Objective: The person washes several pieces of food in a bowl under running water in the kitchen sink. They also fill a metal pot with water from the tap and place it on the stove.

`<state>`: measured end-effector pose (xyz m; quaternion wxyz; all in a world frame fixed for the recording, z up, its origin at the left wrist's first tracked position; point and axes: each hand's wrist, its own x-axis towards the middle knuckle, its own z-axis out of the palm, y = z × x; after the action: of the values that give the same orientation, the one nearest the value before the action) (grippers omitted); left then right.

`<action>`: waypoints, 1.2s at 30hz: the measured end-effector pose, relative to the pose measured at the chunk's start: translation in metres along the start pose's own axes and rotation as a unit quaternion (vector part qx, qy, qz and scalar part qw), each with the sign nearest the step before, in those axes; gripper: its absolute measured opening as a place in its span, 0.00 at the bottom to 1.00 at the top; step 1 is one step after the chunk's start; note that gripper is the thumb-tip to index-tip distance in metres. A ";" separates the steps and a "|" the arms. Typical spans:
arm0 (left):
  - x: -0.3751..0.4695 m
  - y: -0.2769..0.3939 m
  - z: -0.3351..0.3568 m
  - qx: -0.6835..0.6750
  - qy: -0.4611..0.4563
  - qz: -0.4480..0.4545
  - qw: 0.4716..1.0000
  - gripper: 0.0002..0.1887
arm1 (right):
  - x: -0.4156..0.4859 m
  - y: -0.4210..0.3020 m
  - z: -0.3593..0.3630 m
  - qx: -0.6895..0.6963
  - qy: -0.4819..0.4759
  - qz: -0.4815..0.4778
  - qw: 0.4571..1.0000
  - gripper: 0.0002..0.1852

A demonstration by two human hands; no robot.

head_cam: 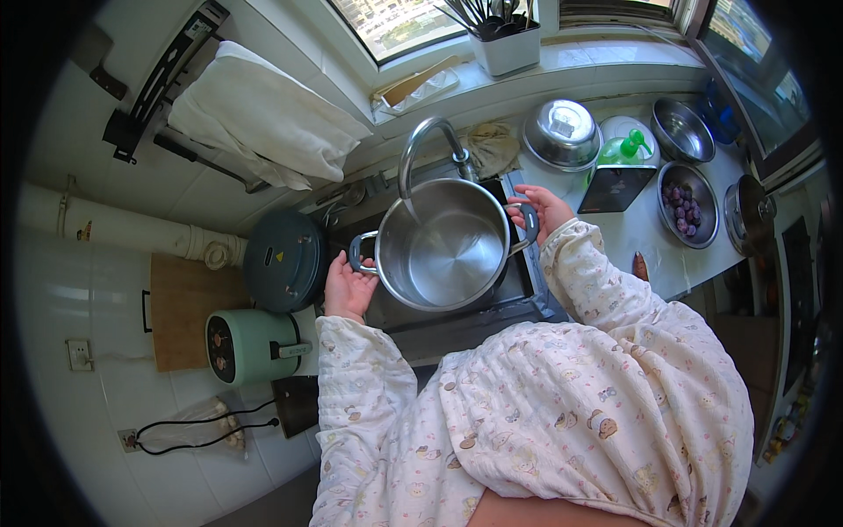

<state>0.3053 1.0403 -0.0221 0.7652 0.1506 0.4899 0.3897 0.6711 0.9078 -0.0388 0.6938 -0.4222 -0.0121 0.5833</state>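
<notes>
A two-handled stainless steel pot [442,253] is held over the dark sink [395,309], under the curved chrome faucet [421,135]. What looks like a thin stream of water runs from the spout into it. My left hand [350,284] supports the pot's left handle, palm up, with the thumb near its grey grip. On the other side, my right hand [541,212] has its fingers around and beneath the right handle. The inside of the pot looks shiny; how much water it holds cannot be told.
Left of the sink stand a dark round lid-like appliance [284,260] and a green air fryer [253,347]. On the right counter are an upturned steel bowl [563,135], a green pump bottle [622,150], a propped phone or tablet [616,190] and a bowl of grapes [688,205].
</notes>
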 end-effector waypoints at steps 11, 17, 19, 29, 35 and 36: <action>0.001 -0.001 -0.001 -0.002 -0.002 -0.004 1.000 0.21 | 0.003 0.003 -0.003 0.004 -0.003 0.005 1.000 0.16; 0.002 0.000 -0.003 -0.007 -0.005 -0.009 1.000 0.19 | 0.003 0.003 -0.002 0.002 -0.001 0.007 1.000 0.16; 0.002 0.000 -0.004 -0.008 -0.007 -0.011 1.000 0.18 | 0.004 0.004 -0.002 0.002 0.001 0.008 1.000 0.16; 0.003 -0.001 -0.003 -0.009 0.004 -0.013 1.000 0.18 | 0.003 0.003 -0.002 0.001 0.002 0.011 1.000 0.16; 0.004 -0.003 -0.004 -0.018 -0.006 -0.017 1.000 0.21 | 0.003 0.004 -0.003 -0.001 0.001 0.011 1.000 0.16; 0.005 -0.003 -0.004 -0.021 -0.008 -0.018 1.000 0.21 | 0.004 0.004 -0.004 -0.001 0.002 0.010 1.000 0.16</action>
<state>0.3038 1.0412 -0.0288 0.7792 0.1291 0.4780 0.3843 0.6710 0.9086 -0.0449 0.6875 -0.4245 -0.0074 0.5891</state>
